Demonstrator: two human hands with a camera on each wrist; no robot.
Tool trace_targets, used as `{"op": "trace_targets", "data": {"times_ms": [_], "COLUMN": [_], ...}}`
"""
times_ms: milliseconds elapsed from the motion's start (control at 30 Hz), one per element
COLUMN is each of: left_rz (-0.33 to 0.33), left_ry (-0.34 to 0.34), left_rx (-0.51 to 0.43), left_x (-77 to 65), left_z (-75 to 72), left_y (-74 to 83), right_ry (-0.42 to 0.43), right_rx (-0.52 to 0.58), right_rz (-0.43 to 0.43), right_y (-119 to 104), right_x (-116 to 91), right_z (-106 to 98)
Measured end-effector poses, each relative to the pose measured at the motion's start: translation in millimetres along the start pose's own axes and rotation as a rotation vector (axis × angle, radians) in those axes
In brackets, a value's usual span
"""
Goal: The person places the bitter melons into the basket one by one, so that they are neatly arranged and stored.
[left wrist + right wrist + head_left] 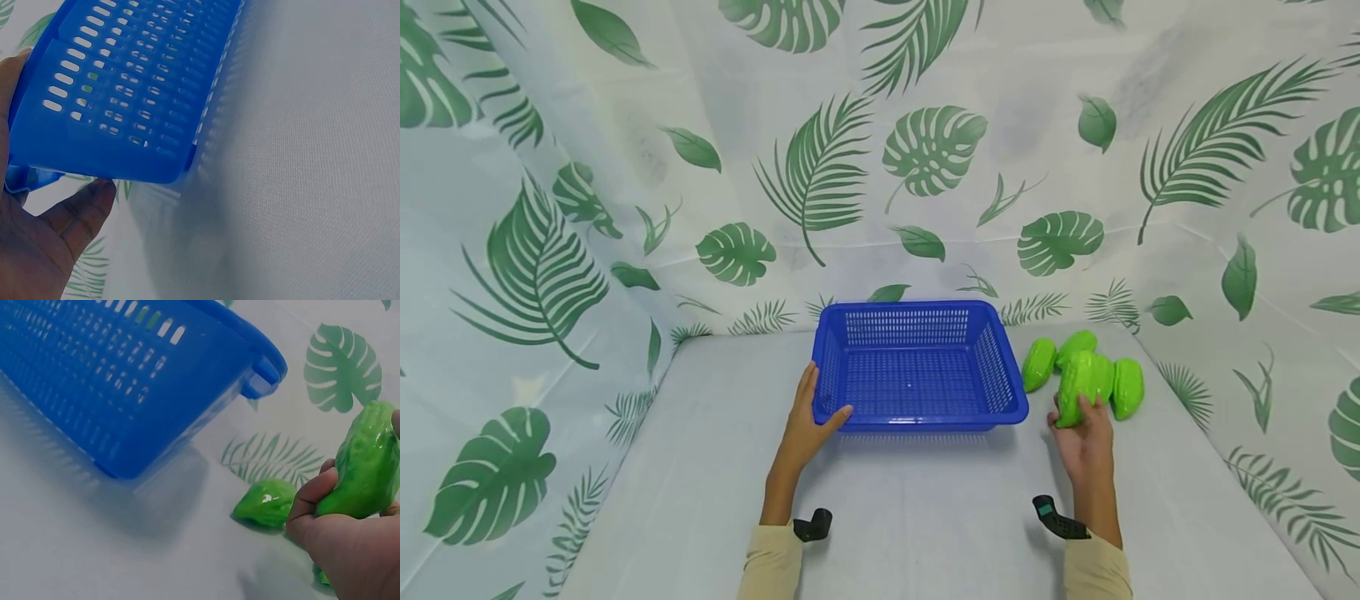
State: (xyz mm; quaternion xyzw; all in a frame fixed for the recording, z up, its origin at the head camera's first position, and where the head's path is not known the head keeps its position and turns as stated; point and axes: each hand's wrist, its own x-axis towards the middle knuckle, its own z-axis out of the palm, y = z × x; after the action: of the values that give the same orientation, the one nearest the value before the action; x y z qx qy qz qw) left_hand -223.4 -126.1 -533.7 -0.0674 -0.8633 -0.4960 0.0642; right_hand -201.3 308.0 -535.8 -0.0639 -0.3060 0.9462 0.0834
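A blue plastic basket [910, 419] with slotted walls stands on the white surface. My left hand [806, 423] holds its near left corner, thumb at the front rim and the other fingers along the left side. In the left wrist view, fingertips [103, 190] touch the basket's wall [94, 147]. To the right of the basket, my right hand [1086, 437] grips a glossy, lumpy green chayote-like fruit [1086, 379]. The right wrist view has this fruit [369, 462] between thumb and curled fingers. Three similar green fruits [1040, 364] lie around and behind that hand.
White cloth with green leaf prints [932, 150] rises behind and at both sides of the work surface [910, 517]. A black wrist mount [813, 525] sits on the left wrist, another mount [1060, 518] on the right.
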Motion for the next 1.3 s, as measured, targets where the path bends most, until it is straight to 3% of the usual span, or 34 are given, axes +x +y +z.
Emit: {"op": "trace_targets", "data": {"times_ms": [200,467,967,1100,1300], "left_rz": [0.005,-0.008,0.009,0.008,0.005], "left_ry": [-0.001,-0.007,-0.006,-0.002,0.004], "left_rx": [-0.013,0.001,0.007,0.008,0.007], "left_x": [-0.1,1.1,3.6,3.5,2.7], "left_z": [0.0,-0.7,1.3,1.8,1.1], "left_y": [-0.1,-0.7,-3.5,-3.6,-2.9], "right_ry": [0.064,0.172,0.069,0.003,-0.062], "right_rx": [-0.109,-0.084,-0.253,-0.282,-0.39], "right_rz": [0.001,0.033,-0.034,0.006,0.136], "right_y": [-2.9,-9.5,-19.5,-23.7,-27.3], "right_x": [1.8,-0.6,5.1,10.1,21.0], "right_z": [8.2,20.5,50.4,60.4,87.2]}}
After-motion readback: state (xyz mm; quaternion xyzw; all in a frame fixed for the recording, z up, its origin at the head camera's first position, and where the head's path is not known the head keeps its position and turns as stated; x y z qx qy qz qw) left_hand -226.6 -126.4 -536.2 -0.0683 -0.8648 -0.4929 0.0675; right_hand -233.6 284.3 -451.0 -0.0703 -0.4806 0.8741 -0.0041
